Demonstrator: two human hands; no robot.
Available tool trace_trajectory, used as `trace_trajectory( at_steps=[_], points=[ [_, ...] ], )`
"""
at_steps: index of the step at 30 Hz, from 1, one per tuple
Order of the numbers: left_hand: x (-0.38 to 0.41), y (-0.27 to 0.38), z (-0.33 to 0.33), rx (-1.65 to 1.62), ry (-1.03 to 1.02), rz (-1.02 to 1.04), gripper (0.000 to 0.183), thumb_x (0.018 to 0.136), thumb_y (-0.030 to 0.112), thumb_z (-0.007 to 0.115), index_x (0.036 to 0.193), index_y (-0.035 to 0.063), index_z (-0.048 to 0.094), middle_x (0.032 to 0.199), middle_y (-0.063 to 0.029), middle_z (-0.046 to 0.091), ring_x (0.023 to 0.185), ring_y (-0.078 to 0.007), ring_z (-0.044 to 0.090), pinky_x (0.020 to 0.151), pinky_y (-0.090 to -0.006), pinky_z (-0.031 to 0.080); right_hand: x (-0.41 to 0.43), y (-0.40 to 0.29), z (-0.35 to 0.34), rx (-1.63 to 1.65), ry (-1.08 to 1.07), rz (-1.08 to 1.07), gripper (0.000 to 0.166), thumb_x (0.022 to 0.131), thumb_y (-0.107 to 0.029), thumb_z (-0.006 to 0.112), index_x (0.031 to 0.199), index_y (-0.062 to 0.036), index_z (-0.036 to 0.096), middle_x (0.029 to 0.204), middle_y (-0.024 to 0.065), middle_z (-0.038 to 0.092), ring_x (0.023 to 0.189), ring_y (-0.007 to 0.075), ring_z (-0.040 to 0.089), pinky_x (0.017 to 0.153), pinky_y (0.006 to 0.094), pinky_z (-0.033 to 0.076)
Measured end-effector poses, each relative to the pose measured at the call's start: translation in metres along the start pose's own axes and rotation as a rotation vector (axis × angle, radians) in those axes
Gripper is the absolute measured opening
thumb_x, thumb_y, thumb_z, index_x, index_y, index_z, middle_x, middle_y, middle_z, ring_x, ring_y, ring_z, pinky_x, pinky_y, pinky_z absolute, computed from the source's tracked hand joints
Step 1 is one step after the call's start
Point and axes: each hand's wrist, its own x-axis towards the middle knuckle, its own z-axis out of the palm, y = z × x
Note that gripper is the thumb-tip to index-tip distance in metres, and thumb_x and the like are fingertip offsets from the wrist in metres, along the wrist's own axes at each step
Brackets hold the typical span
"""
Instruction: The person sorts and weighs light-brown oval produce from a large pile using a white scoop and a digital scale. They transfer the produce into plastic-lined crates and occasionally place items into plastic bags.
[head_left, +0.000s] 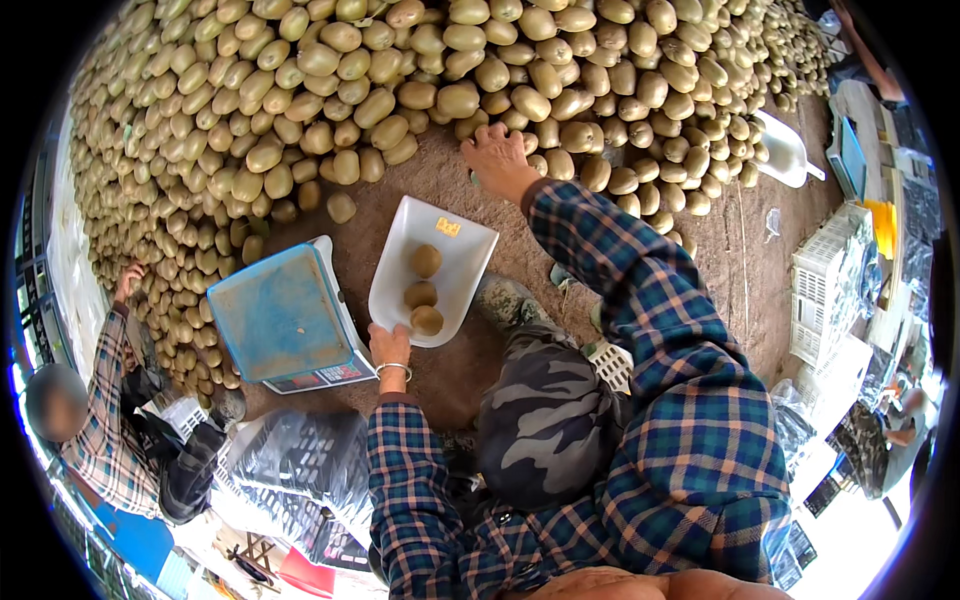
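My left hand (391, 347) grips the near end of a white plastic scoop (390, 247), its fingers over the rim. Several brown kiwifruits (425, 259) lie in a row inside the scoop, which bears a small yellow sticker. My right hand (497, 159) reaches to the edge of a large heap of kiwifruits (450, 100), its fingertips against fruit at the border; whether it holds one I cannot tell. A digital scale with a blue pan (281, 315) stands just left of the scoop.
Another white scoop (782, 148) lies right of the heap. White plastic crates (819, 285) are stacked at the right. A co-worker's hand (130, 280) touches the heap at the left. Plastic-wrapped crates (292, 457) stand at the lower left. More people are at the right rim.
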Motion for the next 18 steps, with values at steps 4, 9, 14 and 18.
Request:
trace_trajectory(
  at_steps=[4,9,14,18],
  points=[
    [-0.004,-0.004,-0.001,-0.046,0.02,0.09,0.043,0.08,0.023,0.065,0.106,-0.0057,0.047,0.097,-0.0314,0.063,0.095,-0.0483,0.059,0.084,-0.0511,0.046,-0.002,0.012,0.031,-0.099,-0.007,-0.059,0.03,0.081,-0.017,0.059,0.109,-0.0098,0.061,0.099,0.0131,0.059,0.096,0.0279,0.055,0.072,0.0417,0.04],
    [-0.005,-0.009,-0.006,-0.018,0.06,0.098,0.04,0.081,0.02,0.064,0.109,-0.003,0.047,0.098,-0.0288,0.064,0.094,-0.0468,0.06,0.083,-0.0501,0.046,-0.023,-0.028,-0.012,0.441,-0.24,0.172,0.044,0.073,-0.026,0.068,0.113,-0.0118,0.056,0.099,0.011,0.062,0.098,0.0326,0.057,0.08,0.0433,0.046],
    [-0.006,-0.008,-0.01,-0.085,0.078,0.149,0.032,0.078,0.015,0.065,0.102,-0.0018,0.053,0.096,-0.0224,0.064,0.092,-0.0412,0.061,0.081,-0.0445,0.047,-0.053,-0.018,-0.03,0.648,-0.043,0.123,0.058,0.072,-0.038,0.072,0.116,-0.0071,0.051,0.119,0.0179,0.054,0.107,0.0359,0.053,0.091,0.0449,0.045],
    [-0.003,-0.012,-0.012,-0.069,0.001,0.105,0.034,0.08,0.017,0.063,0.105,-0.0021,0.051,0.096,-0.0248,0.064,0.093,-0.0426,0.061,0.082,-0.0471,0.046,-0.037,0.084,-0.012,0.297,0.01,0.706,0.058,0.076,-0.039,0.069,0.118,-0.0032,0.05,0.123,0.0186,0.051,0.114,0.0382,0.049,0.093,0.0462,0.044]
  ],
)
